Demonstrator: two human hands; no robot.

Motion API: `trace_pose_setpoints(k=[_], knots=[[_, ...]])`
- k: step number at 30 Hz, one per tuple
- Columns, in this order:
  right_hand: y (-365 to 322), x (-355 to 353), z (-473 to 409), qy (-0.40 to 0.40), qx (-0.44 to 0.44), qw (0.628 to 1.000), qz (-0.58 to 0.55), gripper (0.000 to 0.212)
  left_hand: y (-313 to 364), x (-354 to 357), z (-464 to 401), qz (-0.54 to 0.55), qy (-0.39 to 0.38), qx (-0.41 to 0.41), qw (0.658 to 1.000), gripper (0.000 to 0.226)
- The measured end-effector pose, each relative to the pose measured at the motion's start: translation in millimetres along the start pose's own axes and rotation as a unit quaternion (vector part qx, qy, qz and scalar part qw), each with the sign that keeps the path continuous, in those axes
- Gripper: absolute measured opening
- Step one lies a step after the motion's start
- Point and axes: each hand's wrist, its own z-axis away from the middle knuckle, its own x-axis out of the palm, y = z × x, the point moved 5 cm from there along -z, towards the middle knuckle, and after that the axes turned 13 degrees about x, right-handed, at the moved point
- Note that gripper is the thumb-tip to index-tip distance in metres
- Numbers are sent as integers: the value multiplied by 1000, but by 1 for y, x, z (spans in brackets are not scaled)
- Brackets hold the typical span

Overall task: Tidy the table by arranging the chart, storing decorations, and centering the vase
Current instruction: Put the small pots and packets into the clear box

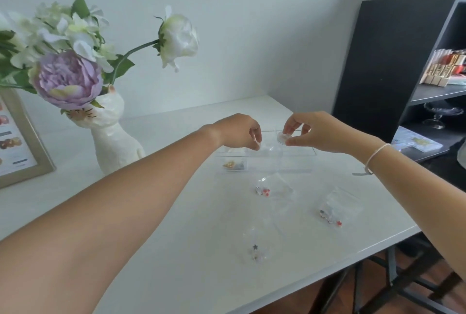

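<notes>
A clear acrylic storage box [264, 162] with compartments lies on the white table [176, 250]. Its left compartment holds a small gold decoration [230, 164]. My left hand [239, 131] hovers over the box's middle, fingers pinched on a thin clear piece. My right hand [317, 132] holds a small round clear case [283, 137] above the box's right part. Three clear bags with tiny decorations [263, 190] [330, 216] [256, 252] lie nearer me. A white cat-shaped vase [113, 137] with flowers stands at the left. The framed chart [20, 147] leans at the far left edge.
A black shelf unit [408, 66] stands right of the table, holding boxes, a glass dish and papers. The wall runs behind the table. The table's front right edge drops to dark metal legs and a wooden floor.
</notes>
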Motion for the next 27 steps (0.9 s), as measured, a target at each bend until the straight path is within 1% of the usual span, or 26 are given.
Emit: trace_pose_setpoints(k=[4, 11, 14, 17, 20, 27], knots=[[1, 3, -2, -4, 2, 1000, -17, 13, -5, 11, -13, -29, -55, -17, 998, 18], [-1, 13, -7, -11, -4, 1000, -25, 13, -7, 18, -23, -78, -89, -41, 992, 18], [-2, 13, -10, -7, -8, 1000, -24, 11, -5, 19, -26, -107, -98, -45, 988, 23], [-5, 13, -13, -5, -8, 1000, -25, 12, -5, 19, -27, -113, -88, -44, 989, 25], [-8, 15, -17, -11, -8, 1000, -23, 12, -5, 17, -25, -91, -69, -31, 993, 22], [-17, 25, -29, -22, -6, 998, 61, 10, -10, -3, 1, -29, 37, 20, 999, 16]])
